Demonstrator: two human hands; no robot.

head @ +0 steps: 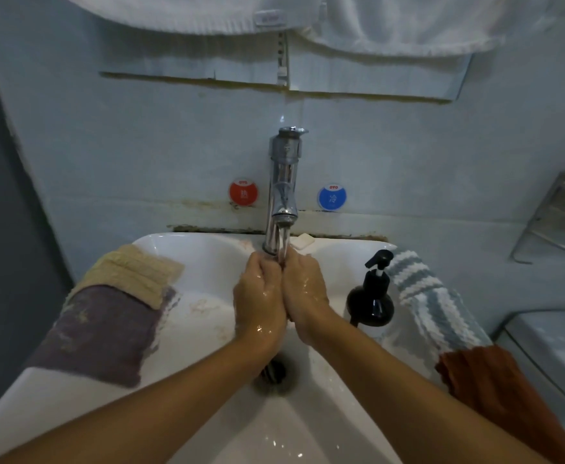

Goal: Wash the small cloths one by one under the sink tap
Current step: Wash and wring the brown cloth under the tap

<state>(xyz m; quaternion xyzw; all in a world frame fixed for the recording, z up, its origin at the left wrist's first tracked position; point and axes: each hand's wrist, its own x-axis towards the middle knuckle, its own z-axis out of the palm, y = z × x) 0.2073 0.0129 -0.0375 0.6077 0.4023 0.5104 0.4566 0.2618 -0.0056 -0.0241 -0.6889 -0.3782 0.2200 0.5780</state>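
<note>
I've got my left hand (pixel 259 289) and right hand (pixel 304 288) pressed together under the running tap (pixel 283 182); no cloth shows between them, and I can't tell how far the fingers curl. Looks like a rinse between cloths. The beige cloth (pixel 133 274) lies on the purple cloth (pixel 103 329) on the sink's (pixel 73 390) left rim; the striped cloth (pixel 428 296) and rust cloth (pixel 495 390) on the right. Next: pick one cloth. Palms hidden; rust cloth cut off.

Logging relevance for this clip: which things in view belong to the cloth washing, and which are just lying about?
Job:
tap, running
sink
beige cloth
purple cloth
striped cloth
rust cloth
left hand and right hand, pressed together under the stream; no cloth visible between them

Lying about:
black pump bottle
soap bar
white towels
wall rack
</note>
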